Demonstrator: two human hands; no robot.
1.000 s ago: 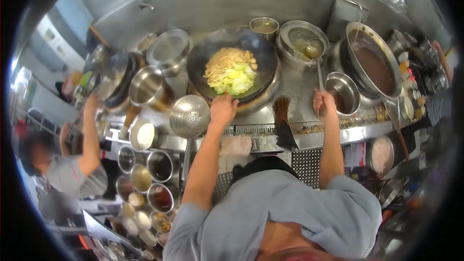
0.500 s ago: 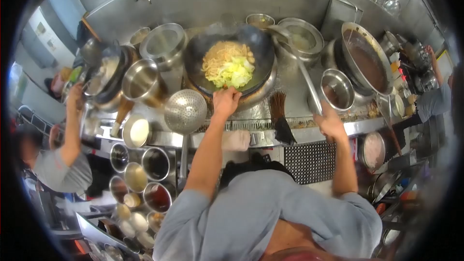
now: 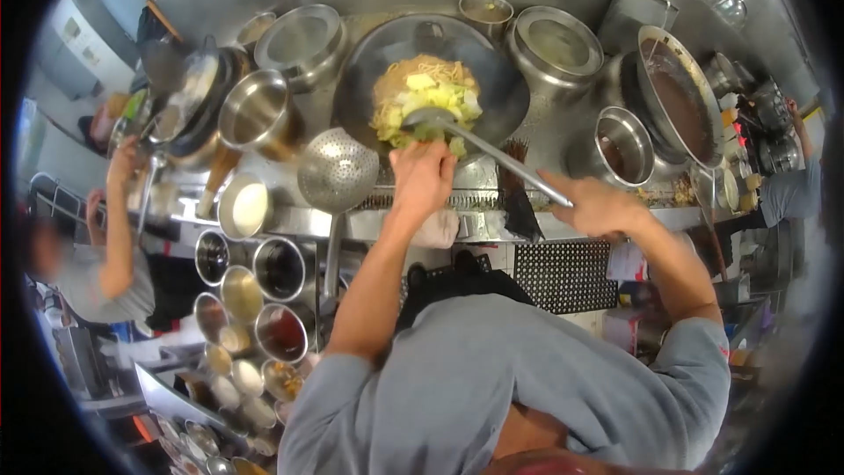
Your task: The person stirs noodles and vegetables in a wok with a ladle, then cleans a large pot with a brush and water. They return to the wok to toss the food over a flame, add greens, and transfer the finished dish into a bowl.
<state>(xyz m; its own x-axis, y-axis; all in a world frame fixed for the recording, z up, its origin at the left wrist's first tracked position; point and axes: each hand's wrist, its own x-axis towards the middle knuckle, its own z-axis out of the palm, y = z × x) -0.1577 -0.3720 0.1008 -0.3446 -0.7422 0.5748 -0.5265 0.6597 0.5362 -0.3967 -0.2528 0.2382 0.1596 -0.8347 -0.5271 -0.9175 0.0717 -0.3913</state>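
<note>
In front of me a large black wok (image 3: 501, 92) holds noodles (image 3: 438, 66) with chopped pale green cabbage (image 3: 420, 100) on top. My left hand (image 3: 422, 176) is closed at the wok's near rim; the fingertips are partly hidden, and some greens show just beyond them. My right hand (image 3: 598, 204) grips the long handle of a metal ladle (image 3: 505, 161). The ladle's bowl rests over the near side of the cabbage, just beyond my left hand.
A perforated skimmer (image 3: 338, 167) lies to the left, near a steel pot (image 3: 255, 112). Right of the wok are a bamboo brush (image 3: 514, 178), a steel pot (image 3: 626, 149) and a wide pan of dark liquid (image 3: 681, 110). Sauce containers (image 3: 283, 332) stand lower left. A co-worker (image 3: 110, 255) works at left.
My right hand has swung the ladle from the right side into the wok, over the cabbage. My left hand stays at the near rim. The camera view has shifted slightly.
</note>
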